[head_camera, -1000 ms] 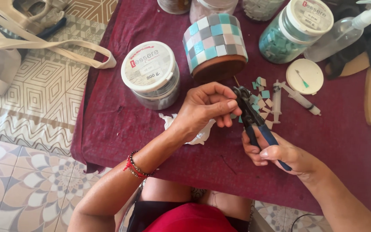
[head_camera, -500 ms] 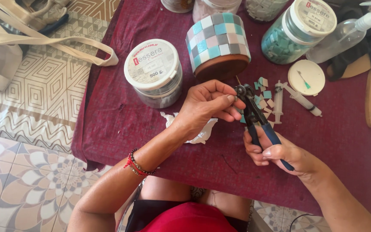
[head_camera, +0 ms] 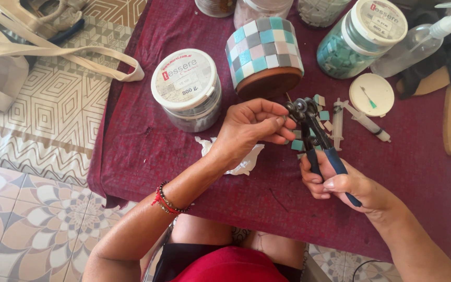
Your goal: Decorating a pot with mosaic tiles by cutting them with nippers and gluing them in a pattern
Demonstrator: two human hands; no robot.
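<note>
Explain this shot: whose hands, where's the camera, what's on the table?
No machine here: one person, filmed from a camera on their own head looking down. The right hand grips blue-handled nippers; the left hand pinches something small at the nippers' head, too small to make out. They work over a dark red cloth. On it: a white-lidded jar, a pot covered in grey and teal tiles, a jar of green pieces, loose tiles, a syringe, a loose lid and crumpled paper.
</note>
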